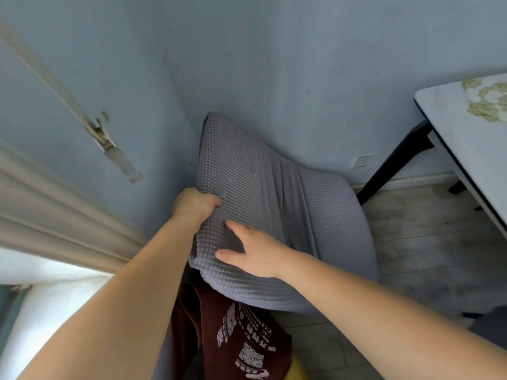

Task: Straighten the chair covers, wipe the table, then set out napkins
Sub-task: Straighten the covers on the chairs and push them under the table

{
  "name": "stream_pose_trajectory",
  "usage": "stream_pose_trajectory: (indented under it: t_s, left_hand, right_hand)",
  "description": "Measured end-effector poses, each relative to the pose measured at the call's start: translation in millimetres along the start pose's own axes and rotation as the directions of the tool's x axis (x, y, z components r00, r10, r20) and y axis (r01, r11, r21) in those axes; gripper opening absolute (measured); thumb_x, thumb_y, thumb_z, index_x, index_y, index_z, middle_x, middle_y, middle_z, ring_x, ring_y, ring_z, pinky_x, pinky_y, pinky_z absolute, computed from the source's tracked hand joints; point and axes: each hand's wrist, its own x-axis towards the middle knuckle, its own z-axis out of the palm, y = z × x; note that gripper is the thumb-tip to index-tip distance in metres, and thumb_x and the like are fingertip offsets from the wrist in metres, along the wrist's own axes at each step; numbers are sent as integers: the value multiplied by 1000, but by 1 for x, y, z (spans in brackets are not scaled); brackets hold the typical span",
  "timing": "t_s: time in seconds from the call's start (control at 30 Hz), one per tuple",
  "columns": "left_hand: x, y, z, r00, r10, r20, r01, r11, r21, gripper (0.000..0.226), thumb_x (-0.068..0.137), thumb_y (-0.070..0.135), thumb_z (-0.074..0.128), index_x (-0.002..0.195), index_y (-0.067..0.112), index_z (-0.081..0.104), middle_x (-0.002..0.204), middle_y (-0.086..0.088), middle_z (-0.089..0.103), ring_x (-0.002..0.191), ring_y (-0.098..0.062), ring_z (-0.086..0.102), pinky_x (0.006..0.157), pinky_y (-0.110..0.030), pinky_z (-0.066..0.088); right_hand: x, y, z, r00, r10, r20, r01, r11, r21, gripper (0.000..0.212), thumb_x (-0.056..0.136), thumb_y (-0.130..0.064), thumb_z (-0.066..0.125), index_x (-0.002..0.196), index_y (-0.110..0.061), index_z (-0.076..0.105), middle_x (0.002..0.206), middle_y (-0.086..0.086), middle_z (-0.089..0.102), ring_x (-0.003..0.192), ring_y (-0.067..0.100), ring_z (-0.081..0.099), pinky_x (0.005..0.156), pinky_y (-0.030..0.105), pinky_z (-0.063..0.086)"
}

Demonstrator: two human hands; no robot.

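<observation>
A grey waffle-textured chair cover (274, 193) is stretched over a chair standing against the blue wall. My left hand (194, 204) grips the cover's fabric at the left edge of the chair back. Below it, my right hand (255, 253) lies flat on the cover with fingers spread, pressing near the lower corner of the back. The seat part of the cover bulges out to the right. The chair's frame is hidden under the fabric.
A white table (450, 127) with black legs and a green-patterned cloth (485, 100) stands at the right. A dark red printed garment (236, 333) hangs below the chair back. A curtain (55, 215) is at the left. Pale tiled floor (428, 242) lies between chair and table.
</observation>
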Motion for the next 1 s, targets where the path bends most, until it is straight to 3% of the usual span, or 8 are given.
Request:
stream_pose_trajectory:
  t_s: [0.2,0.3,0.43,0.53,0.63,0.73,0.83,1.0]
  left_hand:
    - [-26,18,19,998,48,37,-47,998,-40,25,78,18,66,97,11,51,102,-11,61,97,-32,62,89,-46,52]
    - [-45,37,31,993,67,93,-59,995,-83,32,74,21,68,100,11,53,106,-13,63,94,-33,64,85,-47,54]
    - [-71,66,51,980,109,170,-92,990,-105,50,66,29,70,110,9,54,109,-12,63,93,-32,65,79,-47,57]
    - [-87,86,68,964,139,225,-111,985,-130,41,77,35,70,105,9,54,107,-11,64,88,-28,67,71,-43,60]
    - [-97,106,73,966,104,238,-80,991,-109,72,70,57,70,120,10,50,111,-12,62,88,-30,67,67,-46,60]
    - [-106,122,84,932,8,361,41,991,-130,97,61,63,74,137,18,35,131,-15,49,109,-40,56,70,-55,56]
    - [-113,130,102,892,-11,452,119,970,-211,86,65,55,74,132,15,39,128,-18,51,109,-43,56,78,-63,51]
    - [-134,145,129,908,75,413,11,979,-202,66,72,37,64,129,14,40,126,-16,52,105,-40,57,61,-60,55]
  right_hand:
    - [-18,-6,-6,989,123,-81,-101,967,233,106,71,-60,70,149,-20,11,150,0,32,137,18,33,108,28,28]
    - [-27,-9,-15,965,218,-146,-174,948,266,104,69,-52,73,147,-17,15,139,1,45,127,19,44,105,35,39]
    - [-52,-7,-39,898,356,-258,-311,929,202,77,82,-26,67,141,-8,21,129,8,51,117,25,52,91,33,45]
    - [-77,1,-58,879,358,-315,-319,932,172,52,88,-20,58,131,-8,32,122,11,54,108,27,56,76,33,46]
    - [-99,9,-72,867,330,-372,-308,944,119,41,90,-24,55,124,-9,37,121,10,55,108,29,55,72,31,42]
    - [-121,18,-83,851,325,-414,-319,944,85,42,90,-24,56,124,-9,38,122,11,54,111,31,53,78,33,43]
    - [-142,28,-91,844,313,-435,-331,943,36,40,89,-22,56,123,-8,39,120,13,55,109,33,53,76,33,41]
    - [-185,44,-107,843,265,-468,-313,950,-25,17,89,-16,49,104,-8,43,111,15,56,102,34,54,78,35,43]
